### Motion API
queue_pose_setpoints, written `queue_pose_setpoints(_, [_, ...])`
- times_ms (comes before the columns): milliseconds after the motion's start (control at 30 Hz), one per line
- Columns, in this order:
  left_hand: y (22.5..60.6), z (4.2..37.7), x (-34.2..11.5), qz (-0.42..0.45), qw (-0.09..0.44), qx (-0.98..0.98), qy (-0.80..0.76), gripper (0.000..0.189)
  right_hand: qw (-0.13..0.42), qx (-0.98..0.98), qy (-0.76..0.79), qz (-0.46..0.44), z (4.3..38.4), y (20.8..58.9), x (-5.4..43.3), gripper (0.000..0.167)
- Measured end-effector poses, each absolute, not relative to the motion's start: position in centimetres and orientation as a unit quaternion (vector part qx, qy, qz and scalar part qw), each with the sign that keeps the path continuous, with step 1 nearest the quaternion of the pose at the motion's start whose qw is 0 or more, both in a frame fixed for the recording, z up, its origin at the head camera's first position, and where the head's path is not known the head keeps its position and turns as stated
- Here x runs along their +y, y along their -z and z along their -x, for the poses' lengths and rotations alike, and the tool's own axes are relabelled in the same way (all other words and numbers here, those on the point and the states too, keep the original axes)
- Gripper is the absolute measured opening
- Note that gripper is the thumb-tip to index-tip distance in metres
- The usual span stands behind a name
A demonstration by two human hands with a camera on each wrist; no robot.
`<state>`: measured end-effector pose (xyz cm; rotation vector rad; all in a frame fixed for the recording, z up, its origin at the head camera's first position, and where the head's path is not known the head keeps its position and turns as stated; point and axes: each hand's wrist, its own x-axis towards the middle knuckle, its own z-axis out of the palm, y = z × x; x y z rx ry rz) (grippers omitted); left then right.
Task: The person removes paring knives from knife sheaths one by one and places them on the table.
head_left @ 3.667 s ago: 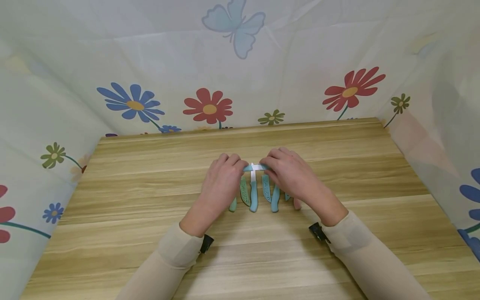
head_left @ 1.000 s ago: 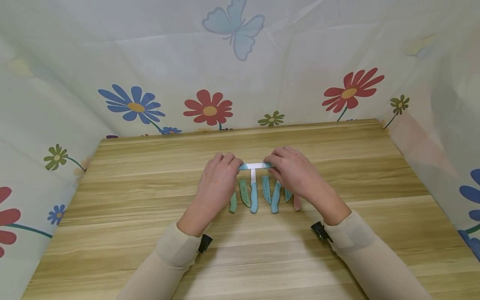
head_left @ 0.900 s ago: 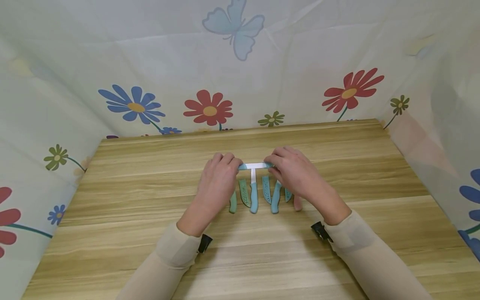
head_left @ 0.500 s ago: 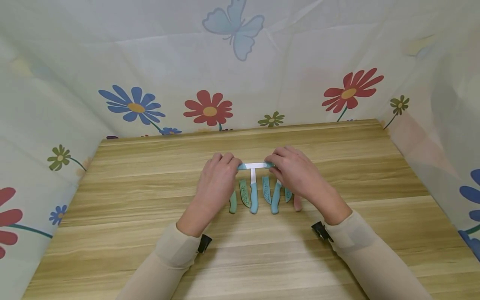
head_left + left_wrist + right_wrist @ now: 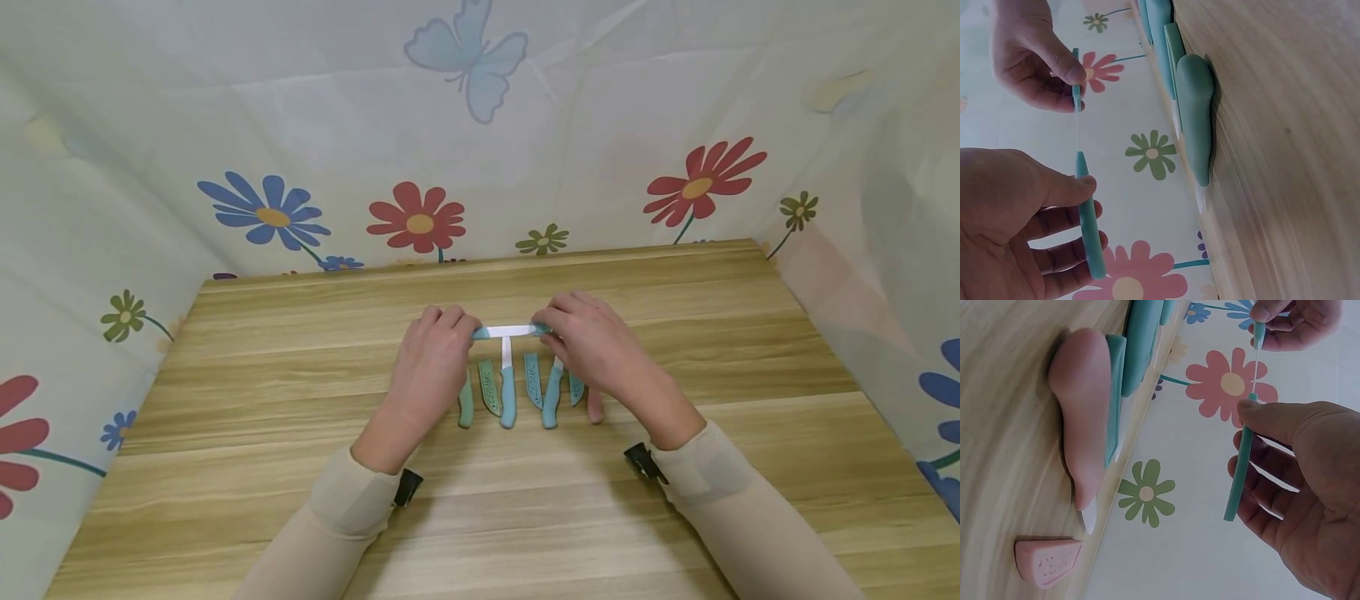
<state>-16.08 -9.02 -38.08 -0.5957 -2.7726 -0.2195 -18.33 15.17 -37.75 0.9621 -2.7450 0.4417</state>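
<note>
My left hand (image 5: 431,354) pinches the light-blue handle (image 5: 1089,231) of a small knife between thumb and fingers. Its white blade (image 5: 510,332) runs sideways to my right hand (image 5: 596,346). That hand grips a blue knife sheath (image 5: 1241,465), and the blade's tip end meets the sheath's mouth. Both pieces are held above the table. Nearer the body lie a green knife (image 5: 466,407), a green sheath (image 5: 489,388), a blue knife (image 5: 507,398), a blue sheath (image 5: 533,380) and another blue knife (image 5: 552,400).
A second blue sheath (image 5: 576,390) and a pink knife (image 5: 1082,419) lie at the row's right, partly hidden in the head view. A pink sheath (image 5: 1050,559) lies beyond them. The wooden table (image 5: 480,517) ends at a flowered cloth wall (image 5: 600,167).
Compared with 3.7 s ago, the hands are farther apart and more white blade shows between handle and sheath. In the last second they have drifted apart only slightly.
</note>
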Motion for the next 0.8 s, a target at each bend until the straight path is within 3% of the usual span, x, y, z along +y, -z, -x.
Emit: queue_pose_setpoints(800, [38.25,16.29,-9.41,0.201,0.165,-0.963,0.075,0.016,0.099,-0.931,-0.152,-0.318,18.41,37.60,15.57,0.025])
